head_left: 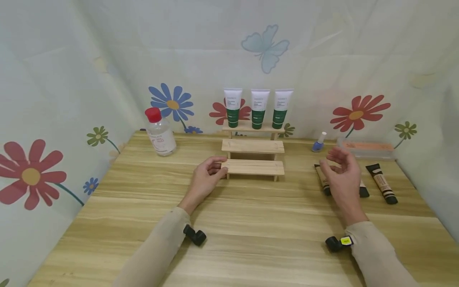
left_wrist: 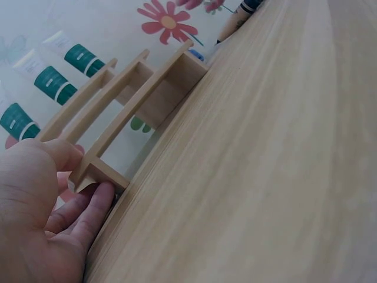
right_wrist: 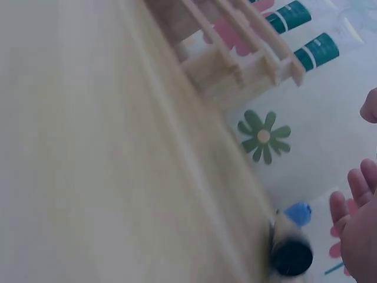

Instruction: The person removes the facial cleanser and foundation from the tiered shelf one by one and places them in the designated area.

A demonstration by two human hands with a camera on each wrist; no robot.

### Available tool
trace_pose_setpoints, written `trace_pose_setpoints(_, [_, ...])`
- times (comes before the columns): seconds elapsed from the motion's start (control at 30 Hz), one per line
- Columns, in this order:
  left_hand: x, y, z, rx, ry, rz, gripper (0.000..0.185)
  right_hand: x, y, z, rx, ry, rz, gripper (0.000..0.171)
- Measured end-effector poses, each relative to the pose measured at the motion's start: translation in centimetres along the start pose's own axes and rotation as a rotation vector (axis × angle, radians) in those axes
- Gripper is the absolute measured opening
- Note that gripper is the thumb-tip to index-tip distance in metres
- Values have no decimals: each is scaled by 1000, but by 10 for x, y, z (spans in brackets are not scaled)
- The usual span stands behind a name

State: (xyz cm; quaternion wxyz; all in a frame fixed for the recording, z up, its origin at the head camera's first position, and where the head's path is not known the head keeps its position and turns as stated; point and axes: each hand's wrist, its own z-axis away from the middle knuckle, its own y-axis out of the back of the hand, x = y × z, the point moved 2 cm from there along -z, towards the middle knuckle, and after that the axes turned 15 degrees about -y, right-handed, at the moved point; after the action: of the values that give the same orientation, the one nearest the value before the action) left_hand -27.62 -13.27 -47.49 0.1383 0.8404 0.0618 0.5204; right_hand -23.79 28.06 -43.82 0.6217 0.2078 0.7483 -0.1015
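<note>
A three-tier wooden display stand (head_left: 252, 167) stands at the back of the table. My left hand (head_left: 206, 177) grips the left end of its lowest step, thumb above and fingers below in the left wrist view. Three white-and-green squeeze tubes (head_left: 257, 109) stand upright in a row on the top tier; the two lower steps hold nothing. Over on the right, my right hand (head_left: 342, 179) is raised with loosely bent fingers and nothing in them. Beneath it lie two black-and-beige tubes (head_left: 322, 180), partly hidden by the hand. Another black-and-beige tube (head_left: 382, 184) lies further right.
At the back left stands a clear bottle (head_left: 162, 137) with a red cap. A small blue nail polish bottle (head_left: 318, 143) with a white cap stands right of the stand. Behind the right hand lies a clear plastic box (head_left: 369, 150). A flowered curtain (head_left: 201, 48) surrounds the table's back and sides.
</note>
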Motion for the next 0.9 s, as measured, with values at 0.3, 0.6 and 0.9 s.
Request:
trace_pose_setpoints(0.3, [-1, 0, 2, -1, -4, 3, 31, -36, -38, -19, -115, 35, -82, 53])
trace_pose_setpoints(0.6, [0, 1, 0, 5, -4, -7, 29, -63, -80, -43, -176, 72, -121, 59])
trace_pose_setpoints(0.9, [1, 1, 0, -4, 8, -8, 29, -71, -112, -61, -212, 32, -164, 65])
